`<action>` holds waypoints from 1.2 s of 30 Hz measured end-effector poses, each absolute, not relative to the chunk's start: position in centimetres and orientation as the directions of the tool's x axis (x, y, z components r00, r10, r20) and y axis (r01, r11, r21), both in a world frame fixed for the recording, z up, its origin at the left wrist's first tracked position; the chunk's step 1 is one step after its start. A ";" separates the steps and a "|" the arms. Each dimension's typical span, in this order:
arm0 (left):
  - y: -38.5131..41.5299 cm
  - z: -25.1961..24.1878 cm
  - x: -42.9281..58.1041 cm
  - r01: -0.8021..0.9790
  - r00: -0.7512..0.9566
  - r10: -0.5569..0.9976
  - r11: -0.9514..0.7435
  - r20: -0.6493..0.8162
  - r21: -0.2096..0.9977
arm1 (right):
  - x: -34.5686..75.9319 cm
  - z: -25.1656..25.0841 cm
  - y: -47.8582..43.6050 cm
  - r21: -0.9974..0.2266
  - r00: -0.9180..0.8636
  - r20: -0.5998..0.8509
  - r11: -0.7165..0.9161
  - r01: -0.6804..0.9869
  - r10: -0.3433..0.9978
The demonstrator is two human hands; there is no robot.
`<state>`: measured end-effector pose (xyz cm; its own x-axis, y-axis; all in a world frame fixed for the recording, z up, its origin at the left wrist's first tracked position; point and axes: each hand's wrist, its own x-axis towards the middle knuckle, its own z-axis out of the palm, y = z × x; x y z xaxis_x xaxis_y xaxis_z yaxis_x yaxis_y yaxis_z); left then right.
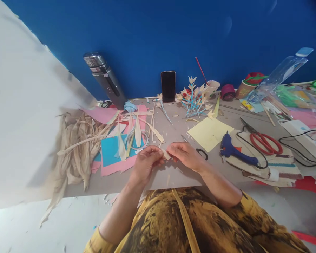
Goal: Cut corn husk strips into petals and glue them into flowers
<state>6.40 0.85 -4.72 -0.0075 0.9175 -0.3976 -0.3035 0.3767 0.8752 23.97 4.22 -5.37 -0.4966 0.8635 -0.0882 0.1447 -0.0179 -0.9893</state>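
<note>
The left hand (pixel 149 160) and the right hand (pixel 185 154) meet over the worktop (pixel 158 181), not far from its front edge. They have a small pale strip (pixel 165 154) between them. The left grip is pinched tight, with the thumb and fingers on one end of the strip. The right grip is pinched too, on the other end. The strip is short, so the fingertips are close together.

There is a bit of room between the hands and the front edge, with only small scraps in it. On the left, the blue paper (pixel 109 154) sits on the pink paper (pixel 116 170), and the pink paper stops before the front edge. Past that, a big heap of dry leaves (pixel 75 151) hangs over the edge.

On the right it is tighter. Small scissors with a black handle (pixel 202 153) lie just beside the right hand, which hides part of them. The yellow paper (pixel 210 133) is just behind, and the blue glue gun (pixel 237 153) is a little way off to the right, near the red scissors (pixel 265 142).

At the back, a phone (pixel 168 86) stands up by the blue wall (pixel 147 42), well apart from the hands. The flower bunch (pixel 193 102) is near it.
</note>
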 end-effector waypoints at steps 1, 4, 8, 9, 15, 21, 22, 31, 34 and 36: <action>0.8 -4.7 6.4 -0.313 -0.007 0.918 0.374 -0.396 0.873 | 24.0 -5.4 4.1 -0.991 -0.505 -0.114 -0.059 0.124 0.855; 0.6 -4.8 6.5 -0.331 0.032 0.915 0.390 -0.403 0.859 | 24.3 -5.3 4.1 -0.987 -0.478 -0.159 -0.136 0.082 0.864; 0.6 -4.7 6.2 -0.352 0.142 0.902 0.432 -0.409 0.830 | 25.4 -4.4 4.5 -0.976 -0.502 -0.183 -0.094 0.197 0.846; 0.7 -4.6 6.1 -0.344 0.142 0.908 0.418 -0.394 0.841 | 25.7 -4.0 4.7 -0.969 -0.543 -0.190 -0.067 0.238 0.818; 1.2 -3.7 5.4 -0.062 0.241 0.915 0.348 -0.325 0.935 | 26.9 -2.0 5.7 -0.911 -0.733 -0.170 0.179 0.372 0.658; 0.8 -3.7 5.7 -0.064 0.365 0.850 0.429 -0.380 0.901 | 26.7 -2.4 5.5 -0.927 -0.668 -0.127 0.152 0.343 0.734; 0.7 -3.8 5.9 -0.048 0.375 0.841 0.437 -0.390 0.898 | 26.8 -2.7 5.3 -0.933 -0.640 -0.122 0.132 0.335 0.758; 0.7 -4.8 7.2 -0.272 0.234 0.867 0.493 -0.440 0.826 | 30.9 -6.7 2.7 -0.378 -0.067 -0.059 0.040 0.925 0.996; 0.9 -4.7 7.6 -0.351 0.224 0.878 0.478 -0.423 0.805 | 31.5 -7.3 2.7 -0.343 -0.078 -0.089 0.043 0.938 0.993; 1.0 -4.5 7.8 -0.378 0.199 0.891 0.455 -0.409 0.807 | 31.6 -7.0 2.7 -0.322 -0.068 -0.108 0.030 0.946 0.992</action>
<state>7.77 1.01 -4.48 0.1993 0.8907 -0.4086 -0.3777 0.4546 0.8066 31.62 2.73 -7.05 -0.0678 0.9918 -0.1079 0.9462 0.0296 -0.3222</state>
